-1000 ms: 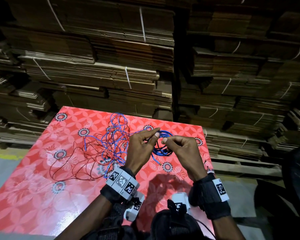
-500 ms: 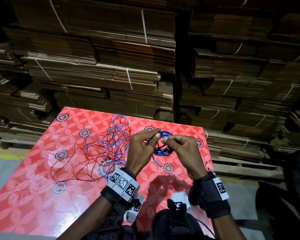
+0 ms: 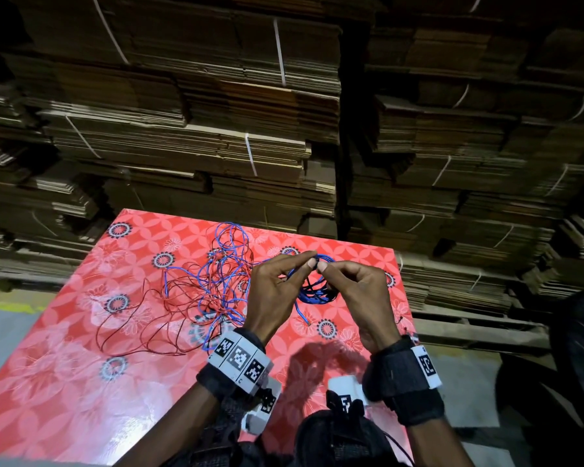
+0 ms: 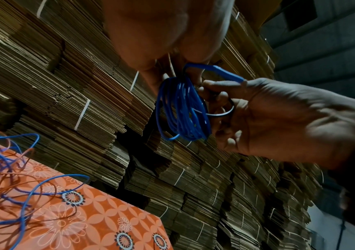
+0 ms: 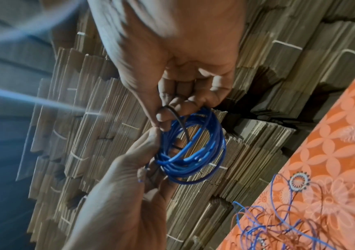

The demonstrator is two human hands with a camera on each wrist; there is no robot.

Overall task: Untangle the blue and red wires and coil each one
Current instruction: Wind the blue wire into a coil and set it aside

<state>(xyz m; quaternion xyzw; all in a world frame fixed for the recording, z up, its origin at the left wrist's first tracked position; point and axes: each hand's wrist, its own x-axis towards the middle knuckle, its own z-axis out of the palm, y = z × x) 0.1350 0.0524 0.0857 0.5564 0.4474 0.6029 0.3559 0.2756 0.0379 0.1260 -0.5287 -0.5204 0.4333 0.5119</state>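
A small blue wire coil (image 3: 312,293) hangs above the red floral table (image 3: 81,382), held between both hands. My left hand (image 3: 308,260) pinches the blue wire at the coil's top with thumb and forefinger. My right hand (image 3: 323,267) pinches the same spot, its lower fingers curled round the coil (image 4: 182,110). The right wrist view shows the coil (image 5: 193,152) between the two hands' fingertips. A short blue end (image 3: 302,313) dangles below. Left of the hands on the table lies a loose tangle of red and blue wire (image 3: 213,281), joined to the coil by a blue strand.
Tall stacks of strapped flat cardboard (image 3: 250,129) rise right behind the table's far edge and to the right. A dark round object (image 3: 580,365) sits low at the right. Grey floor (image 3: 0,332) shows left of the table.
Both hands stay at the blue coil in nearly the same place. Their fingertips have drawn a little closer together at the coil's top.
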